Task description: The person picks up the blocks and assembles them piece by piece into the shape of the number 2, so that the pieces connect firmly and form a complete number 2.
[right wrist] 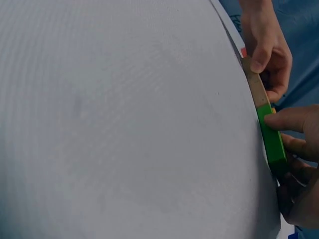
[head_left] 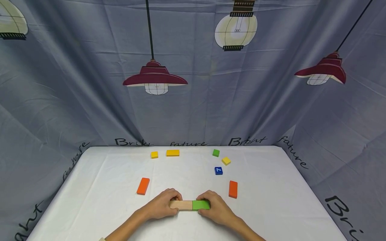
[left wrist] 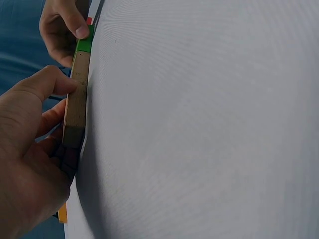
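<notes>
A plain wooden block (head_left: 184, 205) and a green block (head_left: 199, 205) lie end to end on the white table, their short ends meeting. My left hand (head_left: 164, 204) pinches the wooden block near its left end, thumb on the near side and fingers on the far side. From the other side my right hand (head_left: 215, 208) grips the green block the same way. The left wrist view shows the left thumb on the long face of the wooden block (left wrist: 76, 112). In the right wrist view the right thumb presses the side of the green block (right wrist: 272, 139).
Orange blocks lie left (head_left: 143, 186) and right (head_left: 233, 189) of the hands. Farther back are a small yellow block (head_left: 154, 155), a longer yellow block (head_left: 173, 153), a green cube (head_left: 215, 153), another yellow block (head_left: 226, 161) and a blue numbered cube (head_left: 218, 170). A grey curtain (head_left: 193, 113) hangs behind.
</notes>
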`<action>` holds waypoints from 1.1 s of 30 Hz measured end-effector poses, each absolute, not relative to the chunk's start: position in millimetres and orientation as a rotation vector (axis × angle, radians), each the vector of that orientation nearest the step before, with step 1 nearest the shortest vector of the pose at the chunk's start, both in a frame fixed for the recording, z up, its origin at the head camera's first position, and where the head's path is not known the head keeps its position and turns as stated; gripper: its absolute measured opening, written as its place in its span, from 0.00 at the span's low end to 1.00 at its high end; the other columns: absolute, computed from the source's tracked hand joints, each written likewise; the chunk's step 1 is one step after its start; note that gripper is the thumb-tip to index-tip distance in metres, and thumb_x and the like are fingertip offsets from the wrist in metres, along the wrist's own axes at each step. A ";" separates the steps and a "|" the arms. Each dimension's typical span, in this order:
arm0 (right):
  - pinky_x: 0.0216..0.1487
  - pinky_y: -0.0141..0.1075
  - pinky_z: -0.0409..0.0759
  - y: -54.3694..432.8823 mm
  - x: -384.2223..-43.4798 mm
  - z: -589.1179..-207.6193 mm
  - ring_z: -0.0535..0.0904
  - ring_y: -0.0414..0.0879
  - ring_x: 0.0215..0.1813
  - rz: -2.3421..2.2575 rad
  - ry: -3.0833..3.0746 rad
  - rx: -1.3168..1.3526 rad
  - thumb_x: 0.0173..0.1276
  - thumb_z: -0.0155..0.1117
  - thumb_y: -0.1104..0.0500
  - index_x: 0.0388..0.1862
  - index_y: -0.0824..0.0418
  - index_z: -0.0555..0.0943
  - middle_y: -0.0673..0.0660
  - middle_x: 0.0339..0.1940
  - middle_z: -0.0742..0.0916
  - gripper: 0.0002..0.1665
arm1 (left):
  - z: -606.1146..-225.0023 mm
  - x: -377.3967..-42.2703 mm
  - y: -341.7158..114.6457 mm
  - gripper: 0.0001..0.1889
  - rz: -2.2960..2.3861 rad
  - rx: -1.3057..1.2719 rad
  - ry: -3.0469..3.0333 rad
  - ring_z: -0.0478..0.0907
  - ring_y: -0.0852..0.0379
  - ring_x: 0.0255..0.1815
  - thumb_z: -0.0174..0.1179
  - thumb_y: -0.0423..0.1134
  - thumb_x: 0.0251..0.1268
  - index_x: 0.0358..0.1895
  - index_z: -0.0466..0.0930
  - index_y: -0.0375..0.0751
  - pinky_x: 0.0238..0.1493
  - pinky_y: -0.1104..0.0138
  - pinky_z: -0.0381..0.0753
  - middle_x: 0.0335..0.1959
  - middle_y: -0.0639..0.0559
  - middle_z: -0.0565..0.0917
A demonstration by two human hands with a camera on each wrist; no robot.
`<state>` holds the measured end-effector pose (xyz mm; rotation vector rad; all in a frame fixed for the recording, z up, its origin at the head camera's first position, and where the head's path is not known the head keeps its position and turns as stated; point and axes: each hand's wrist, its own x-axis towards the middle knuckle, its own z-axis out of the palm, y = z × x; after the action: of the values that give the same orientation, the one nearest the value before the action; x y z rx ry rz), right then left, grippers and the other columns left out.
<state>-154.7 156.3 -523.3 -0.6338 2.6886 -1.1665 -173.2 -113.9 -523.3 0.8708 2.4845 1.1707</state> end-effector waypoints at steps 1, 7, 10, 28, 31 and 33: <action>0.47 0.35 0.76 154.7 -154.4 -524.0 0.74 0.38 0.43 -1.170 2.691 -0.632 0.56 0.78 0.59 0.46 0.53 0.86 0.41 0.42 0.82 0.18 | -523.6 -173.2 -114.0 0.14 1.171 0.871 2.484 0.69 0.65 0.39 0.66 0.34 0.51 0.41 0.79 0.53 0.39 0.71 0.71 0.36 0.64 0.75; 0.48 0.39 0.71 145.1 -153.3 -526.2 0.74 0.38 0.45 -1.147 2.720 -0.629 0.56 0.78 0.57 0.47 0.52 0.86 0.40 0.44 0.83 0.19 | -525.1 -173.6 -114.9 0.14 1.155 0.875 2.489 0.69 0.65 0.39 0.67 0.36 0.52 0.42 0.79 0.54 0.40 0.71 0.71 0.36 0.65 0.74; 0.49 0.42 0.68 141.0 -152.6 -525.4 0.74 0.38 0.46 -1.132 2.728 -0.633 0.57 0.78 0.55 0.48 0.52 0.86 0.39 0.44 0.83 0.19 | -524.8 -173.8 -114.8 0.14 1.146 0.880 2.492 0.69 0.65 0.39 0.67 0.36 0.52 0.42 0.79 0.55 0.40 0.71 0.71 0.36 0.66 0.74; 0.47 0.42 0.67 133.2 -152.3 -525.7 0.73 0.37 0.46 -1.116 2.768 -0.646 0.57 0.78 0.53 0.47 0.50 0.86 0.40 0.44 0.83 0.18 | -512.7 -173.0 -130.3 0.19 1.252 0.908 2.453 0.77 0.58 0.50 0.66 0.38 0.64 0.57 0.78 0.41 0.56 0.63 0.77 0.49 0.55 0.80; 0.48 0.43 0.67 132.6 -151.9 -525.4 0.73 0.37 0.46 -1.123 2.765 -0.645 0.57 0.78 0.53 0.46 0.50 0.86 0.39 0.44 0.83 0.18 | -506.6 -174.1 -142.7 0.17 1.307 0.888 2.489 0.77 0.53 0.51 0.66 0.35 0.64 0.56 0.78 0.40 0.57 0.60 0.77 0.50 0.52 0.80; 0.49 0.43 0.67 132.4 -151.6 -525.3 0.73 0.37 0.45 -1.128 2.761 -0.645 0.57 0.78 0.53 0.47 0.50 0.86 0.39 0.44 0.83 0.18 | -501.8 -175.5 -152.6 0.16 1.347 0.886 2.524 0.77 0.51 0.52 0.66 0.33 0.64 0.55 0.78 0.38 0.58 0.59 0.76 0.50 0.50 0.81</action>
<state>-151.6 132.4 -525.3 -0.6449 2.7613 -1.1283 -175.5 -152.6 -501.8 0.8859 2.5237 1.3466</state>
